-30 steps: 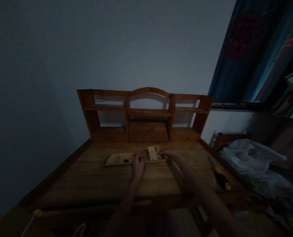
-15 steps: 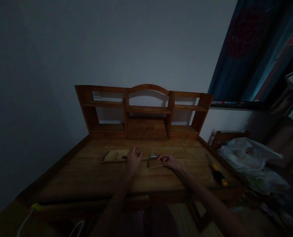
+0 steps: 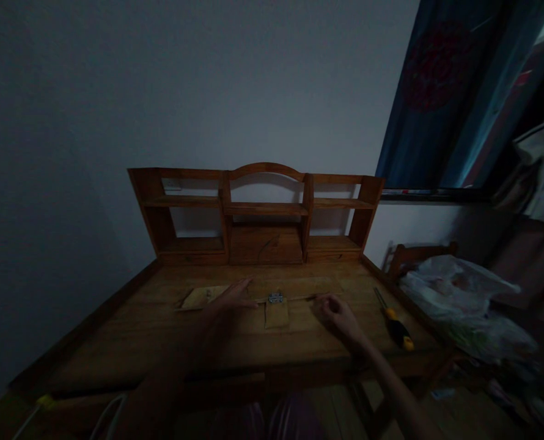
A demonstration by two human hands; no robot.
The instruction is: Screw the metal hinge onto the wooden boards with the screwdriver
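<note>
A small metal hinge point(image 3: 275, 297) sits at the upper edge of a small wooden piece point(image 3: 277, 314) on the desk, between my hands. A thin pale strip point(image 3: 302, 298) runs sideways past the hinge towards both hands. To the left, my left hand point(image 3: 230, 298) is open, fingers stretched out towards the strip and hinge; whether it touches the strip is unclear. My right hand point(image 3: 338, 313) has its fingers curled together near the strip's right end, and what they hold, if anything, is too dim to see. Partly behind my left hand lies a flat, pale wooden board point(image 3: 198, 297).
A screwdriver point(image 3: 395, 324) with a yellow and black handle lies at the desk's right side. Along the back stands a wooden shelf unit point(image 3: 266, 209). White plastic bags point(image 3: 459, 287) are beyond the right edge of the desk point(image 3: 162, 342).
My right hand has moved right, away from the hinge and small wooden piece, which now lies flatter towards me. My left hand's fingers have stretched out. The view has shifted slightly.
</note>
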